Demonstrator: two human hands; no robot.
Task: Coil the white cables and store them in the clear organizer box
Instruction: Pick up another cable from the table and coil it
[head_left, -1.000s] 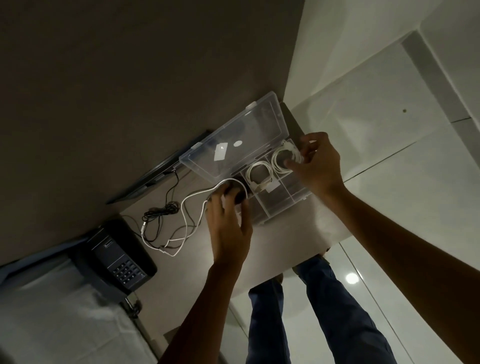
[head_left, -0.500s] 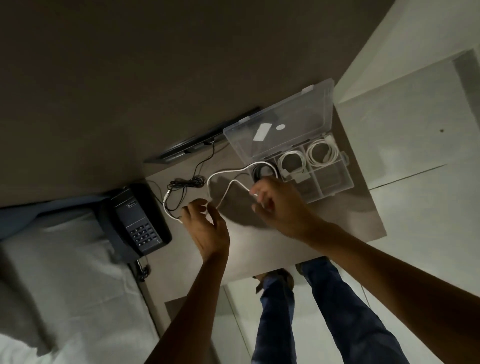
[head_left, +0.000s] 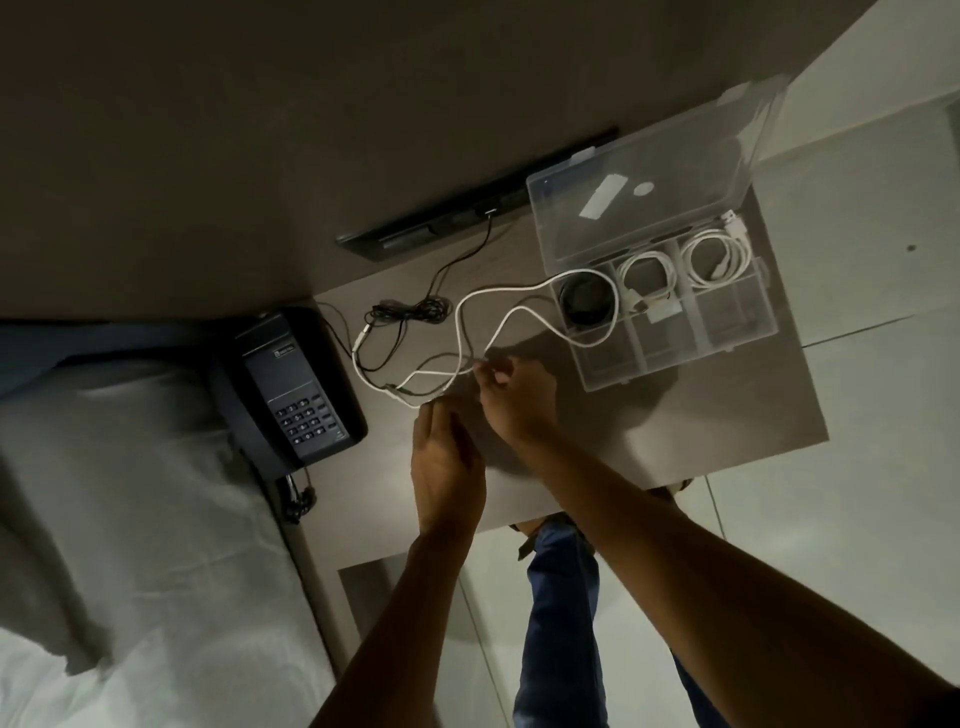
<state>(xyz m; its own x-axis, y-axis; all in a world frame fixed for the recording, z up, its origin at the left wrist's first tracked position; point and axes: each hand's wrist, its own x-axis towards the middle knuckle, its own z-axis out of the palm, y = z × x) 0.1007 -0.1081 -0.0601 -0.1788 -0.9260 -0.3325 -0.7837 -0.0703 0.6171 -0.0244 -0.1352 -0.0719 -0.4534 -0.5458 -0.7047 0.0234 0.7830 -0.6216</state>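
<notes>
Two coils already sit in the box; the third cable sprawls over the bench, right hand fingers pinching it, left hand fingers loosely open; coiling should come next.

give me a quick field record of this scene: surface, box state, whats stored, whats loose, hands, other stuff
surface: bedside table
box: clear organizer box, lid open
stored: two coiled white cables in the far compartments
loose: long white cable, one end looped in the box's left compartment, the rest on the table
hands: right hand pinching the loose cable; left hand beside it
other: telephone, black cord
</notes>
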